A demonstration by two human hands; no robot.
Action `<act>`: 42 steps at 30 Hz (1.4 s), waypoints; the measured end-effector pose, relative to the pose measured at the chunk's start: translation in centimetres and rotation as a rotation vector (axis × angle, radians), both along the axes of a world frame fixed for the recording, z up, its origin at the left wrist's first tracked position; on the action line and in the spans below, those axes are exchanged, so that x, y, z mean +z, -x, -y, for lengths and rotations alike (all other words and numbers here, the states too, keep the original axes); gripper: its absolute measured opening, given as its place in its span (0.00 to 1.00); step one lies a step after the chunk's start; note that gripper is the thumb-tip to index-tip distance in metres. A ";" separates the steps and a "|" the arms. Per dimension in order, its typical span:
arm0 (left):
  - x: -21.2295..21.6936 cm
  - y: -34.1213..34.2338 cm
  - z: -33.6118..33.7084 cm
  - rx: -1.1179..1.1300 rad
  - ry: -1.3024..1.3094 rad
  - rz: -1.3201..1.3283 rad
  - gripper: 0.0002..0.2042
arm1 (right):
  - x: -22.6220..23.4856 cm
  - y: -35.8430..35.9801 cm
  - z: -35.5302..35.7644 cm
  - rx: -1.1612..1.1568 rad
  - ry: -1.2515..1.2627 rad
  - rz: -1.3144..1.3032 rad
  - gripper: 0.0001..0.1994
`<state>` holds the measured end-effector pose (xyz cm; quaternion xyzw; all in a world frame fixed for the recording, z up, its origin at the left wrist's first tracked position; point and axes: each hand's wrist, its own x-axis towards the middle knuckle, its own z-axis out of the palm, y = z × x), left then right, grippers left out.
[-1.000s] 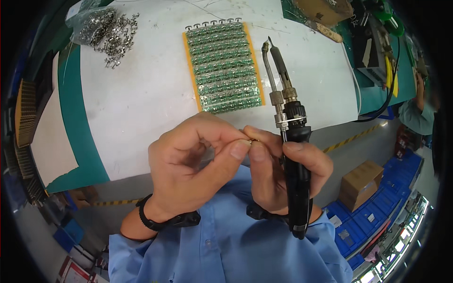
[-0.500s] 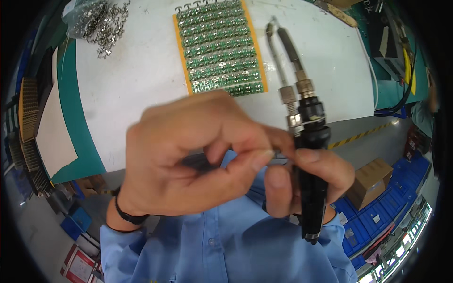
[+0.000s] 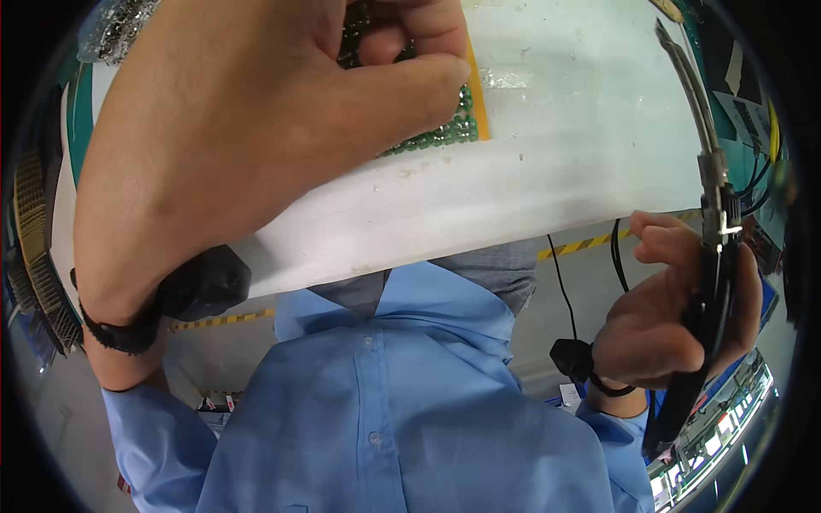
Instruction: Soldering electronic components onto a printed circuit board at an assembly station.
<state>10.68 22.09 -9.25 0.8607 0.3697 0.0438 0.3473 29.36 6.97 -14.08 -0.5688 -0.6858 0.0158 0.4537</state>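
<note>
The green circuit board panel (image 3: pixel 445 128) lies at the desk's (image 3: pixel 556 162) near edge under the left hand's (image 3: pixel 248 128) pinched-together fingers, while the right hand (image 3: pixel 667 316) clamps the soldering iron (image 3: pixel 714 222), which must next come over carefully.

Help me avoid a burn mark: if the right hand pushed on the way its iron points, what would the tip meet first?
Probably the white table: the right hand aims its soldering iron up across it. Depth is unclear.

White worktable (image 3: pixel 547 184), grey floor (image 3: pixel 581 282), yellow-black floor tape (image 3: pixel 590 243)
</note>
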 end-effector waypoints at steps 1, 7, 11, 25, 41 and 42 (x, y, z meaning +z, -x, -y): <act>-0.1 -0.1 -0.1 -0.019 0.010 -0.003 0.08 | 0.0 -0.2 0.1 0.041 0.021 -0.078 0.32; -0.5 -0.9 -0.6 -0.101 0.058 -0.004 0.08 | 0.3 -2.5 1.2 0.249 -0.072 -0.113 0.34; 0.3 0.0 -1.1 -0.115 0.067 -0.023 0.08 | 0.4 -1.8 0.6 0.426 -0.007 -0.196 0.32; -1.0 0.5 -2.4 -0.172 0.050 0.001 0.09 | 1.6 -1.7 -1.3 0.579 0.340 -0.047 0.26; -0.7 3.0 -1.4 -0.260 -0.103 0.196 0.10 | 1.5 -1.9 -1.4 0.470 0.289 -0.003 0.27; -1.3 2.8 -1.3 -0.274 -0.112 0.218 0.10 | 1.4 -1.9 -1.4 0.470 0.294 -0.018 0.27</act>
